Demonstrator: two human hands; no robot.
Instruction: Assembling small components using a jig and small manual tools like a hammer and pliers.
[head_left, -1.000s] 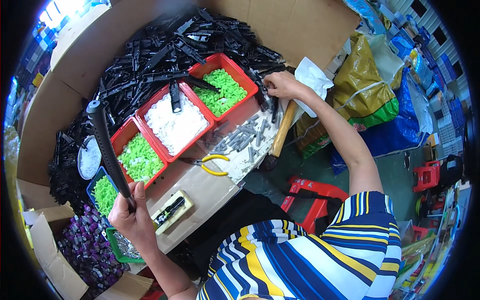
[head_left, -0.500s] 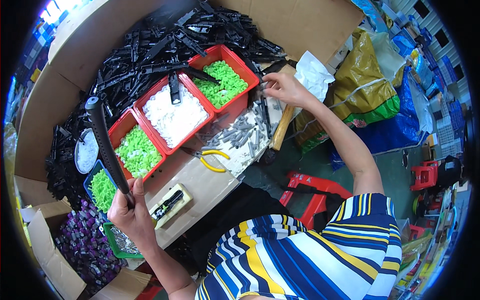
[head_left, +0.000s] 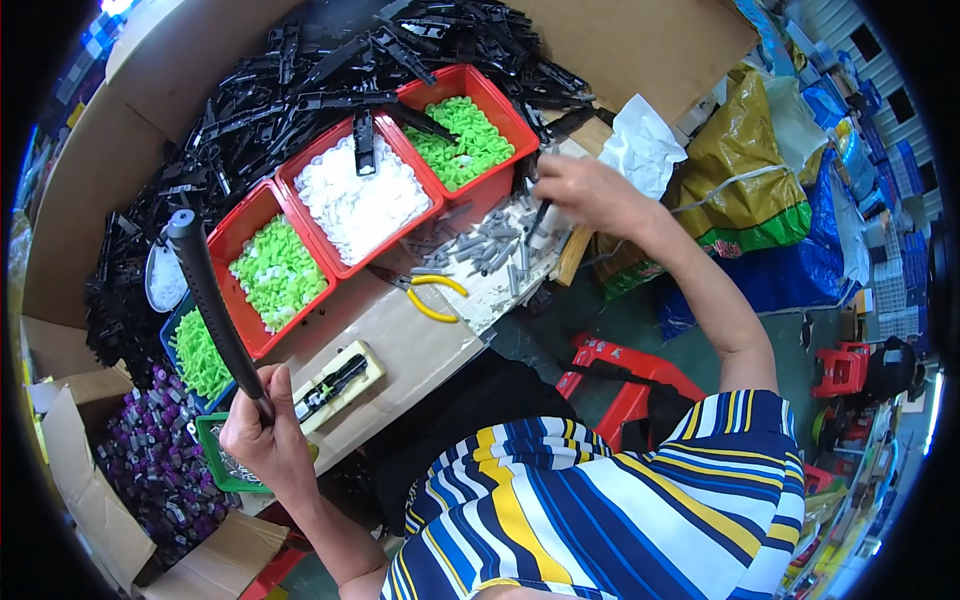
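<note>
My left hand (head_left: 265, 440) grips the lower end of a long black plastic bar (head_left: 212, 298) that stands tilted up over the red trays. My right hand (head_left: 585, 195) reaches out to the heap of small grey parts (head_left: 480, 250) on the cardboard-covered table and pinches a thin dark piece (head_left: 538, 218) between its fingers. Three red trays lie in a row: green caps (head_left: 462, 140), white caps (head_left: 362, 205) and green caps (head_left: 275, 272).
A big pile of black plastic bars (head_left: 290, 80) fills the back of the table. Yellow-handled pliers (head_left: 428, 295) lie by the grey parts. A small cream jig (head_left: 335, 385), a box of purple parts (head_left: 150, 470), a red stool (head_left: 630, 375) and sacks (head_left: 740, 190) surround me.
My right hand has drawn back from the far edge of the green tray toward the grey parts. The left hand with the bar has hardly moved.
</note>
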